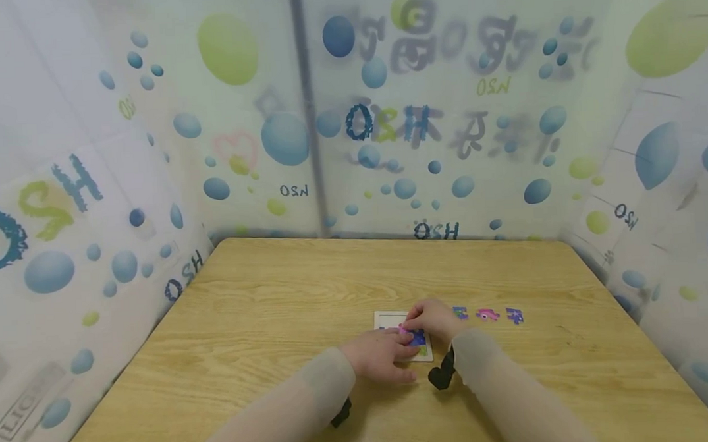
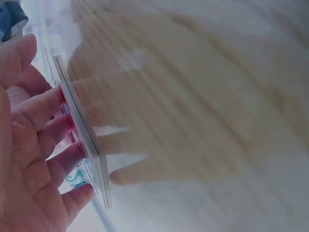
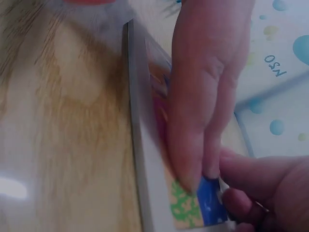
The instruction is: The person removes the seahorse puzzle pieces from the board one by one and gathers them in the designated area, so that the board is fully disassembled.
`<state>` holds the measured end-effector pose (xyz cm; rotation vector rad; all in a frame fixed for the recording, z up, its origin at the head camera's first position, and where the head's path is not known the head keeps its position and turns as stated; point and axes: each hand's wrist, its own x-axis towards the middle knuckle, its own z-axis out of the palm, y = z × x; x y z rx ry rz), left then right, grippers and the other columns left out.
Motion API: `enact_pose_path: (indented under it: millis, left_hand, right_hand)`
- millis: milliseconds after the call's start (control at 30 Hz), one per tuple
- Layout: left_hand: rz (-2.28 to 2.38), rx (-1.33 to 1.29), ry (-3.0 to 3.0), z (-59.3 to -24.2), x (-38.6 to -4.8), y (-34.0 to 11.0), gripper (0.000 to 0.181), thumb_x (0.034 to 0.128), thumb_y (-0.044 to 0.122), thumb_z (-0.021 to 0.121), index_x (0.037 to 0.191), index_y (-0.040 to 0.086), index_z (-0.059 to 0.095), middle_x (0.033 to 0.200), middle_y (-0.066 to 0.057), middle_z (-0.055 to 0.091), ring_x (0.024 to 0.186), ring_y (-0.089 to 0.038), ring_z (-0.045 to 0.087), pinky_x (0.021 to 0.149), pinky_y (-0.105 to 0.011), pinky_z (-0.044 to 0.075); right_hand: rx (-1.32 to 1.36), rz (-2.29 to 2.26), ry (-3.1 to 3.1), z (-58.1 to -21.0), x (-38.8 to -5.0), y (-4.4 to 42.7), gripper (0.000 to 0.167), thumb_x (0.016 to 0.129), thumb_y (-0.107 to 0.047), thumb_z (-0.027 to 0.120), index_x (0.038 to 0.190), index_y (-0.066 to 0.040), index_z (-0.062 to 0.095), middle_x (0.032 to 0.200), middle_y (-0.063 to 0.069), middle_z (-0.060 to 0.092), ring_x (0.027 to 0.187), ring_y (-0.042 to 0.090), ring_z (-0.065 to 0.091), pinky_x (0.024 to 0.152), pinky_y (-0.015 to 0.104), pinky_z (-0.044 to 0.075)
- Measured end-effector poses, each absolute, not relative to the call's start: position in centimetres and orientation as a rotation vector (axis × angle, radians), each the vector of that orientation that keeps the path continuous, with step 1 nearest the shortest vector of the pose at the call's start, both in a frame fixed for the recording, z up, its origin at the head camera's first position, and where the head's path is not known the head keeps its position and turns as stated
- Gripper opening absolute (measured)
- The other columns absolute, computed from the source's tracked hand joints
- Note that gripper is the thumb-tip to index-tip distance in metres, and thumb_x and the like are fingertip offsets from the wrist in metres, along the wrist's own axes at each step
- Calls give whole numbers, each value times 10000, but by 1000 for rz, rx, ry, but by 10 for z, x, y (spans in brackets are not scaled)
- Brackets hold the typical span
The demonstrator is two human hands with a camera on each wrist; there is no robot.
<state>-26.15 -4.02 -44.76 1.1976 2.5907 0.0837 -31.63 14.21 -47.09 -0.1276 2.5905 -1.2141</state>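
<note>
A small jigsaw puzzle in a white frame tray (image 1: pixel 388 315) lies on the table, its filled part showing blue, green and tan. My left hand (image 1: pixel 382 357) rests on it with straight, spread fingers; in the left wrist view the fingers (image 2: pixel 55 130) lie over the tray's edge (image 2: pixel 79 121). At the tray's far right side, my right hand (image 1: pixel 435 319) pinches a pink puzzle piece (image 1: pixel 402 328) between thumb and fingertips. The right wrist view has the right hand (image 3: pixel 270 186) beside the left fingers (image 3: pixel 190 125); the held piece is mostly hidden there.
Right of the tray lie three loose pieces in a row: a blue-green piece (image 1: pixel 460 312), a pink piece (image 1: pixel 487 315) and a purple-blue piece (image 1: pixel 515 315). The wooden table (image 1: pixel 262 291) meets a patterned curtain (image 1: pixel 238 153) at the back and sides.
</note>
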Motion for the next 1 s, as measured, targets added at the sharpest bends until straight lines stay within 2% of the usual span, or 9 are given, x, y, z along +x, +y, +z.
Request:
enact_pose_path:
  millis: [200, 400, 667, 833, 1000]
  left_hand:
    - [60, 1234, 2589, -447, -262, -41, 658, 934, 614, 440, 1472, 236, 410, 1550, -11, 298, 1433, -180, 236, 1141, -396, 262]
    - [14, 1190, 2582, -448, -258, -43, 728, 913, 667, 422, 1508, 256, 333, 1586, 10, 209, 1452, -209, 177, 1153, -443, 221]
    - [20, 1192, 2579, -453, -253, -49, 760, 919, 671, 399, 1528, 233, 276, 1596, 12, 162, 1458, -210, 143, 1165, -426, 185]
    - [44, 1221, 2590, -455, -252, -60, 734, 929, 648, 409, 1512, 210, 323, 1576, 10, 230, 1440, -217, 218, 1152, -449, 215]
    - [100, 1213, 2599, -451, -249, -72, 674, 942, 590, 459, 1469, 173, 413, 1538, -28, 323, 1399, -240, 320, 1143, -409, 253]
  right_hand:
    - [-62, -1249, 2562, -466, -310, 137, 154, 801, -164, 785, 781, -74, 661, 833, 31, 625, 812, 198, 535, 743, 312, 405]
    - [-92, -1249, 2578, -465, -309, 137, 163, 806, -152, 780, 764, -65, 648, 811, 29, 613, 797, 188, 529, 730, 296, 394]
    - [-94, -1191, 2591, -470, -314, 138, 145, 832, -161, 755, 791, -75, 646, 837, 34, 607, 810, 199, 527, 766, 334, 398]
    - [-84, -1128, 2611, -468, -315, 138, 147, 839, -185, 752, 806, -88, 646, 853, 32, 602, 818, 205, 522, 760, 338, 401]
    - [-81, -1118, 2603, -467, -315, 137, 157, 832, -199, 762, 809, -89, 653, 855, 33, 602, 814, 201, 523, 751, 324, 402]
